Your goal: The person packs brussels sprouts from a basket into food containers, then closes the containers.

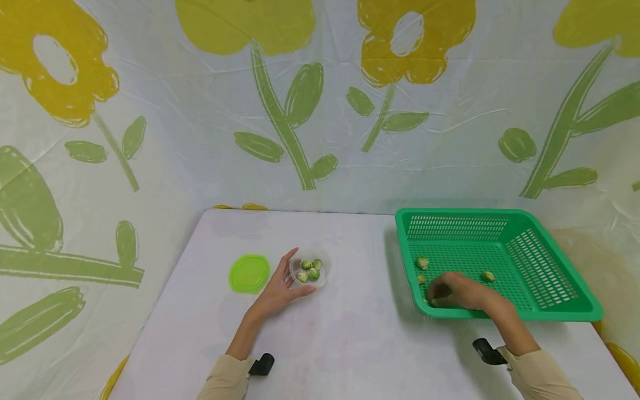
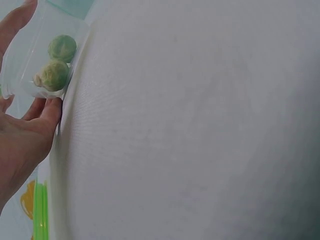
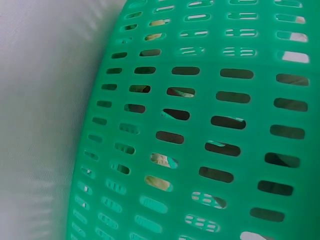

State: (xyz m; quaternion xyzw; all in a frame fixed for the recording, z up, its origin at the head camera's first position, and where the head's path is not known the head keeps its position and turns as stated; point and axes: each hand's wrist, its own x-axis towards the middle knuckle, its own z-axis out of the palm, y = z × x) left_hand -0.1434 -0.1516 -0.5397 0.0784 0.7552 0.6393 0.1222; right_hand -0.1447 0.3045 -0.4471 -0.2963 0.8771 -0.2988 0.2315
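My left hand (image 1: 277, 291) curls its thumb and fingers around a small clear plastic container (image 1: 325, 270) on the table. Several Brussels sprouts (image 1: 313, 274) lie inside; the left wrist view shows two sprouts (image 2: 54, 75) through its wall. Inside the green basket (image 1: 500, 214), near its front left corner, my right hand (image 1: 457, 290) reaches down with bent fingers, its fingertips pinching a Brussels sprout (image 1: 429, 302) that is mostly covered. Other loose sprouts (image 1: 422, 263) are on the basket floor. Slotted basket wall (image 3: 200, 130) fills most of the right wrist view and hides that hand.
A bright green lid (image 1: 249, 273) lies flat on the table, left of the container. The white-covered table (image 1: 350, 344) stretches between container and basket. A flower-printed cloth (image 1: 200, 139) hangs behind and at the sides. The basket's raised rim surrounds the right hand's area.
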